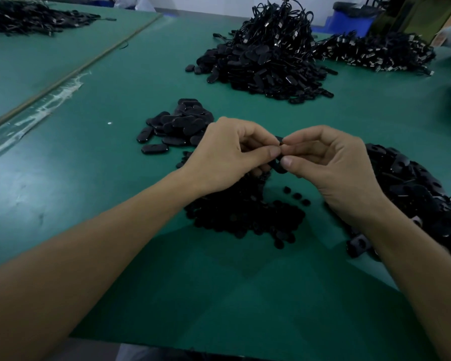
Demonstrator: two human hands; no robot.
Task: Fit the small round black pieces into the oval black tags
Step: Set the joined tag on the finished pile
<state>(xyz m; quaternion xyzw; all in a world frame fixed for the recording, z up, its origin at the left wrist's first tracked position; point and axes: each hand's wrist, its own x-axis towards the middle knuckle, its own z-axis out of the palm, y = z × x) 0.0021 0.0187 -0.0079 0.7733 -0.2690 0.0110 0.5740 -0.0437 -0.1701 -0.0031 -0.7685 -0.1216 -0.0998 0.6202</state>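
— Where is the tag?

— The oval black tag (279, 166) is held up off the green table (115, 194), at the middle, between both hands.

— Which way does it run?

— Its long axis seems to go from near to far. One rounded end pokes out below the thumbs, and a sliver shows above the fingertips. The fingers cover the middle.

— And the hands?

— The left hand (224, 155) grips it with thumb and curled fingers. The right hand (333, 168) pinches it from the other side.

— Is a round piece in there?

— I cannot tell; black on black, and hidden. The small round black pieces (245, 214) lie heaped under the left wrist, with a few strays beside. One pile of loose tags (177, 126) sits behind the left hand. A second pile (414, 194) lies under the right forearm, cut off at the edge. Far back stands a blurred heap of corded tags (266, 58).
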